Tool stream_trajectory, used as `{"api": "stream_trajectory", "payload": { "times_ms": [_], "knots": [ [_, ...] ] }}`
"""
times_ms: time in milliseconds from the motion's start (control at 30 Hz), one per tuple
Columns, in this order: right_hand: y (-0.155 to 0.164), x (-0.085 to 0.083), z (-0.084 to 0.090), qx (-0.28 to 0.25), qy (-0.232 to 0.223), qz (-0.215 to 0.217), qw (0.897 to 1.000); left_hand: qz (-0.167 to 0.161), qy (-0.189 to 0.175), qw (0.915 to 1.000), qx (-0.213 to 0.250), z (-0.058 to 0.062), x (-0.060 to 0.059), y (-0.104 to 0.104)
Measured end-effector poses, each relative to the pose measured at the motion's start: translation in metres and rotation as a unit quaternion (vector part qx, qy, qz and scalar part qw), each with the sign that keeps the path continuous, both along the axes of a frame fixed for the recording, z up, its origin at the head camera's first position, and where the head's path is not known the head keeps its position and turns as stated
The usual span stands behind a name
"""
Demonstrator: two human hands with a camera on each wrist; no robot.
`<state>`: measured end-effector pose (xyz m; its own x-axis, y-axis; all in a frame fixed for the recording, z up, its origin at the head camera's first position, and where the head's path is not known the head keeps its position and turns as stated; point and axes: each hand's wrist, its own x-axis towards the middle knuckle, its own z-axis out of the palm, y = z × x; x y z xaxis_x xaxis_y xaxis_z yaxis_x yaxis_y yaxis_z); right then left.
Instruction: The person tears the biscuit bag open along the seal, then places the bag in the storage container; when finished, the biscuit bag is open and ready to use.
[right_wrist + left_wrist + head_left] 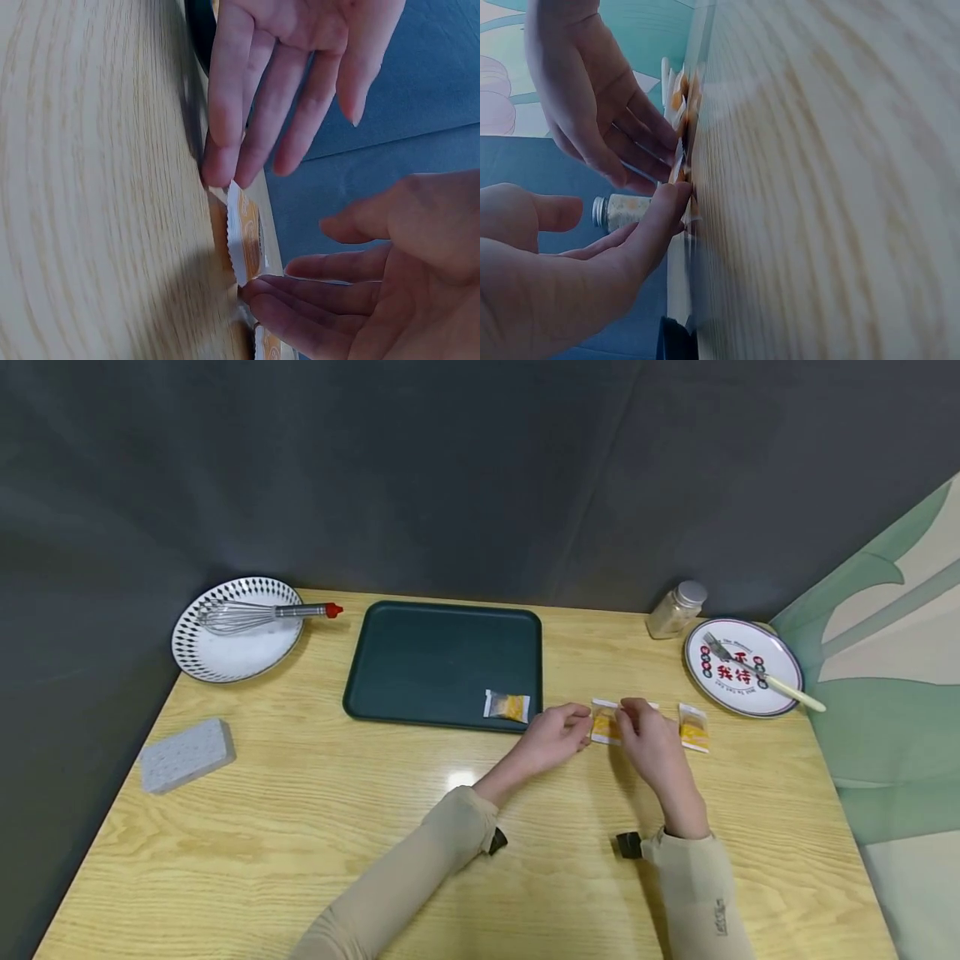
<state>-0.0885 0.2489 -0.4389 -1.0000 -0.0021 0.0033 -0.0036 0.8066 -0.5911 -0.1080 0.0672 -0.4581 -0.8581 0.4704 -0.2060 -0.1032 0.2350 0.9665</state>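
Note:
A small orange-and-white sachet (604, 723) lies on the table between the two hands. My left hand (553, 737) is at its left end, fingers extended, with the fingertips right at the sachet's edge in the right wrist view. At the other end is my right hand (654, 745), its fingers loosely straight and the thumb apart from them; the fingertips meet the sachet's (246, 234) near corner. Another sachet is mostly hidden behind the right hand. Farther right lies one more sachet (693, 727). On the dark green tray (442, 652), a similar sachet (507, 706) rests in the front right corner.
At the back left, a patterned bowl (262, 653) holds a whisk (300, 610). A grey block (187, 755) lies at the left edge. Behind the right hand stand a lidded glass jar (672, 612) and a plate (738, 700) bearing a fork (780, 687). Dark cloth (450, 477) backs the table.

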Motion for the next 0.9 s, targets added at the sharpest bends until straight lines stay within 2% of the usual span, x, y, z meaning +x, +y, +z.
{"api": "stream_trajectory", "payload": {
  "times_ms": [233, 400, 500, 633, 900],
  "knots": [
    [-0.004, -0.002, 0.001, -0.016, 0.004, 0.004, 1.000, -0.004, 0.016, 0.9998, 0.003, 0.002, 0.000, 0.002],
    [-0.007, 0.001, 0.001, -0.075, 0.018, -0.005, 0.997, 0.024, -0.006, 0.9988, 0.043, -0.001, 0.005, -0.004],
    [-0.013, 0.004, 0.001, -0.132, 0.026, -0.009, 0.991, 0.053, -0.022, 0.9951, 0.081, 0.000, 0.007, -0.011],
    [-0.021, 0.005, 0.003, -0.207, 0.016, -0.016, 0.978, 0.072, -0.024, 0.9915, 0.105, 0.003, 0.010, -0.021],
    [-0.031, 0.005, 0.009, -0.272, -0.022, -0.014, 0.962, 0.077, -0.005, 0.9868, 0.142, 0.005, 0.013, -0.039]
  ]
}}
